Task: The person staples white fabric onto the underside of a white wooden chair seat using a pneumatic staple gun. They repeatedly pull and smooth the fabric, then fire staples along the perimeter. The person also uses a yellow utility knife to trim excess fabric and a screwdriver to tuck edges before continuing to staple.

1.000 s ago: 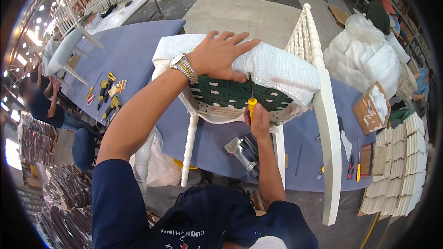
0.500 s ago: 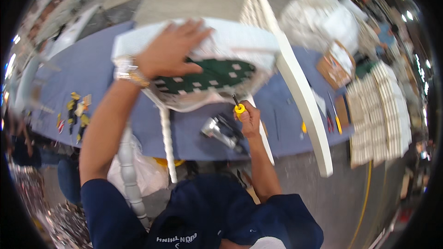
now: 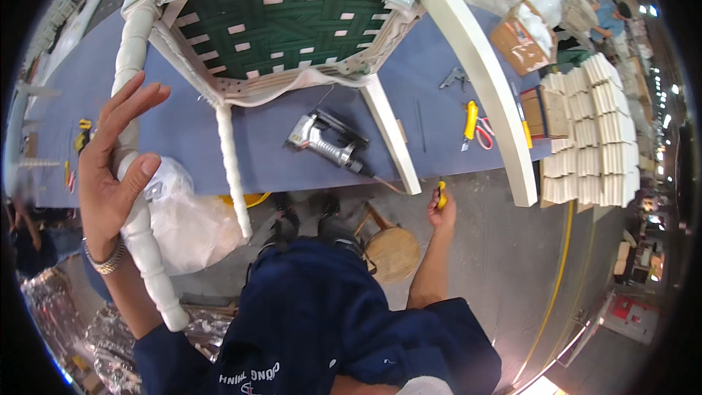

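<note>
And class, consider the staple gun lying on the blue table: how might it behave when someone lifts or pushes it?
The staple gun probably feels heavy for its size, given its shiny, metal-looking body. Lying on its side, its angular shape would likely slide rather than roll.

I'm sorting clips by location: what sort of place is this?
Probably a furniture workshop: a white chair with green webbing under its seat, what looks like a staple gun on the blue worktable, and stacked white pieces to the right.
</note>
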The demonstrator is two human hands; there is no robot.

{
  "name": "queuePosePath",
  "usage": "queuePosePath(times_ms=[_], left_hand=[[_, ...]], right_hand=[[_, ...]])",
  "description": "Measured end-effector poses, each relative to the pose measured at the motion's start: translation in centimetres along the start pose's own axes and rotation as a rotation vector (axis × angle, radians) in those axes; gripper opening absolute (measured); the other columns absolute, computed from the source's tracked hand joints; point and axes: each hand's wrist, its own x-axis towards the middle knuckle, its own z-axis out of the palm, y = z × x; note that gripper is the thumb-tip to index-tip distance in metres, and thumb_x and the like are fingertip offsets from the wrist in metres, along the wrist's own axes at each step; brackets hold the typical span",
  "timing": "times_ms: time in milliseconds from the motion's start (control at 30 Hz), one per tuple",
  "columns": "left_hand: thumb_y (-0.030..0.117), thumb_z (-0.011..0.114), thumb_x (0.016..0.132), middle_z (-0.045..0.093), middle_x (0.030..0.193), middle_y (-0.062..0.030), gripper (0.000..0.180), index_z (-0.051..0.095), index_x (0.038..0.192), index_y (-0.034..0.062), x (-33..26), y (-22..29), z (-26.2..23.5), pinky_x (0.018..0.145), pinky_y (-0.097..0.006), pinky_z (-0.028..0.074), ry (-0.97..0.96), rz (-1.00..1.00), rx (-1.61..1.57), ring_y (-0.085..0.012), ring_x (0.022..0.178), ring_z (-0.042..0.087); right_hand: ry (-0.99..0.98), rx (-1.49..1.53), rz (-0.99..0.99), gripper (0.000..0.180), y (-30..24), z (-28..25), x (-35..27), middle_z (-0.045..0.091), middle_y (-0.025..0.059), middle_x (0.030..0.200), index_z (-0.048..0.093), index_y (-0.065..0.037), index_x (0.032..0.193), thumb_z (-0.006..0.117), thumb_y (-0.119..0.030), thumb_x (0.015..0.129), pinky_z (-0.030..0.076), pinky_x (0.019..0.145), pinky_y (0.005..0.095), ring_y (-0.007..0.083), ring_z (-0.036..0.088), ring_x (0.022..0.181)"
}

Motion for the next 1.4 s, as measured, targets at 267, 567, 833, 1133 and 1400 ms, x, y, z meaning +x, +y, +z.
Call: queuePosePath(times_ms=[267,567,833,1133,1400], left_hand=[[0.034,0.07,0.097,0.064,0.14,-0.0158,0.055,0.062,0.139,-0.0015,-1.9,1.6,2.1,0.119,-0.039,0.033,0.305,-0.185,-0.24,-0.0261,0.136,0.054],[0.029,0.068,0.099,0.065,0.139,-0.0154,0.05,0.062,0.14,-0.0002,-2.3,2.4,2.5,0.117,-0.038,0.034,0.339,-0.207,-0.208,-0.0232,0.134,0.056],[0.026,0.067,0.1,0.067,0.135,-0.0138,0.048,0.061,0.141,0.0024,-2.1,3.3,2.8,0.099,-0.032,0.049,0.318,-0.279,-0.296,-0.0176,0.123,0.061],[0.027,0.069,0.1,0.07,0.131,-0.0117,0.047,0.063,0.14,0.0045,0.7,2.9,1.0,0.089,-0.028,0.052,0.244,-0.279,-0.173,-0.0127,0.115,0.062],[0.027,0.066,0.101,0.071,0.129,-0.0115,0.044,0.064,0.14,0.0066,0.9,2.2,0.6,0.088,-0.027,0.053,0.245,-0.29,-0.164,-0.0107,0.111,0.064]], right_hand=[[0.408,-1.209,-1.265,0.046,1.3,12.9,6.8,0.067,0.0171,0.104,0.06,0.0,0.132,0.071,-0.021,0.093,0.053,0.086,0.0418,0.0304,0.067,0.094],[-0.509,-1.636,-1.044,0.036,0.8,21.5,9.0,0.066,0.0132,0.109,0.074,-0.012,0.12,0.078,-0.029,0.089,0.053,0.084,0.041,0.0295,0.064,0.09],[-0.639,-1.384,-0.534,0.058,-1.1,19.9,13.8,0.059,0.007,0.069,0.066,-0.013,0.14,0.038,-0.054,0.109,0.049,0.063,0.0309,0.0173,0.059,0.067],[-0.681,-1.392,0.303,0.086,-2.4,25.2,12.8,0.057,0.0062,0.064,0.036,-0.022,0.161,0.024,-0.081,0.099,0.039,0.046,0.03,0.0151,0.05,0.047],[-0.649,-1.481,0.317,0.078,-3.3,24.5,13.2,0.065,0.0094,0.079,0.044,-0.017,0.152,0.025,-0.075,0.102,0.058,0.067,0.0358,0.0209,0.066,0.065]])
